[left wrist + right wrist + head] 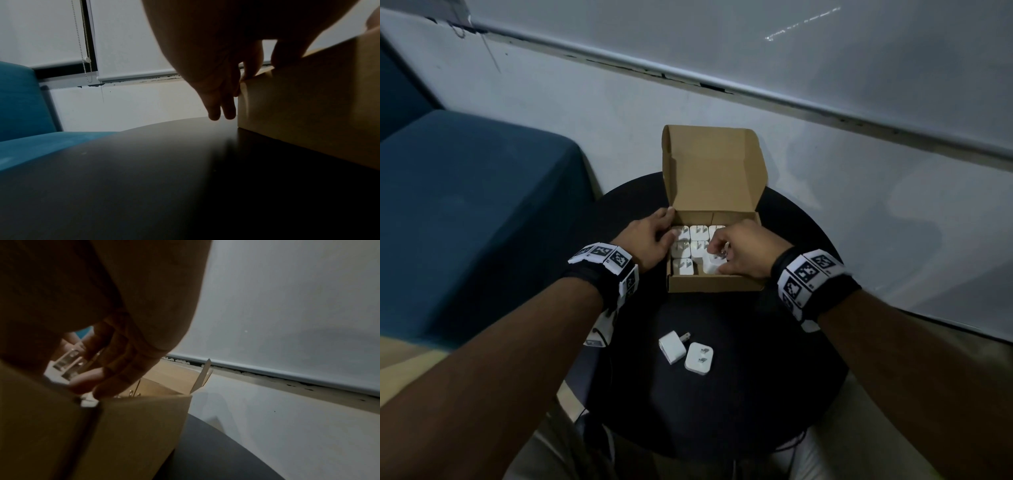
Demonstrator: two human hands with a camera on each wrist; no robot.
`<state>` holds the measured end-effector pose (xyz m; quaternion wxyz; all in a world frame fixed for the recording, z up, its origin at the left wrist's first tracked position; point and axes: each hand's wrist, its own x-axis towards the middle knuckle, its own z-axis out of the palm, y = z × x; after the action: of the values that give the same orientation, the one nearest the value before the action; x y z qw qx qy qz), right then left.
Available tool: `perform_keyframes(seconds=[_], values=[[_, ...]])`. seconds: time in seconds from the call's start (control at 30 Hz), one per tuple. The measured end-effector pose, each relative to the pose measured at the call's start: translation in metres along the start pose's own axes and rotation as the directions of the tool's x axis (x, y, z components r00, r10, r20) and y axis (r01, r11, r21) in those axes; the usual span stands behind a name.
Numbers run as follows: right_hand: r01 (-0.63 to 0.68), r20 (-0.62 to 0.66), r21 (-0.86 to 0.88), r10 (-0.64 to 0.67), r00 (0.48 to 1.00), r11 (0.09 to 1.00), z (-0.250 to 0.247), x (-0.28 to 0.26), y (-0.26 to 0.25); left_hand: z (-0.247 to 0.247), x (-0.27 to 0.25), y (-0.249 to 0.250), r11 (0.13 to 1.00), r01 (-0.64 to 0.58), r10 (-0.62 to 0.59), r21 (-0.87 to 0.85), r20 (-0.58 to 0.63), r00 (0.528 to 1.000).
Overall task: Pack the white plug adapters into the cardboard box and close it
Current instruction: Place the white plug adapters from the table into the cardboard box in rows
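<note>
The adapter (pixel 714 265) pinched by the right hand (pixel 748 251) is half covered by its fingers. Beneath that grip, the box (pixel 715 286) corner is hidden; prongs beside it are blurred.

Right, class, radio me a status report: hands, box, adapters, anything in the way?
Left hand steadies cardboard box. Right hand grips adapter, seating it. Two adapters unpacked; lid open. Nothing blocking.

**Dim corner with blue seat and blinds**

A round black tabletop (pixel 739 404) stands against a pale wall (pixel 558 102). A blue upholstered seat (pixel 465 212) sits just beside it. White roller blinds (pixel 127 40) hang above, with a beaded chain (pixel 85 48). Paint flakes along the sill (pixel 688 82).
</note>
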<state>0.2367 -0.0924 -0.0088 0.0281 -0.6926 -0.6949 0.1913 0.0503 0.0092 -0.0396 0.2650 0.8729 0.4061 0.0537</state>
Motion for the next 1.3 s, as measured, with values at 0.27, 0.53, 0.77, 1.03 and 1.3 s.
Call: perform_keyframes(seconds=[0.27, 0.53, 0.77, 1.03, 1.3], values=[[-0.047, 0.022, 0.119, 0.044, 0.999, 0.992, -0.001, 0.004, 0.0, 0.0, 0.001, -0.002, 1.0, -0.008, 0.008, -0.001, -0.005, 1.0], [-0.282, 0.185, 0.732, 0.218, 0.958, 0.621, -0.001, -0.005, 0.011, -0.001, 0.0, 0.0, 1.0, -0.017, 0.017, 0.001, -0.013, 1.0], [-0.167, 0.068, 0.771, 0.182, 0.981, 0.614, 0.0, -0.007, 0.004, -0.001, 0.0, 0.001, 1.0, -0.019, 0.019, 0.004, -0.019, 1.0], [-0.106, 0.085, 0.19, 0.091, 0.992, 0.976, -0.004, -0.002, -0.004, -0.004, -0.003, 0.005, 0.999, -0.035, 0.035, 0.0, -0.016, 0.999], [-0.212, 0.062, -0.064, 0.216, 0.974, 0.975, 0.014, 0.019, -0.031, -0.002, -0.002, 0.003, 0.999, -0.052, 0.052, 0.006, -0.039, 0.998]])
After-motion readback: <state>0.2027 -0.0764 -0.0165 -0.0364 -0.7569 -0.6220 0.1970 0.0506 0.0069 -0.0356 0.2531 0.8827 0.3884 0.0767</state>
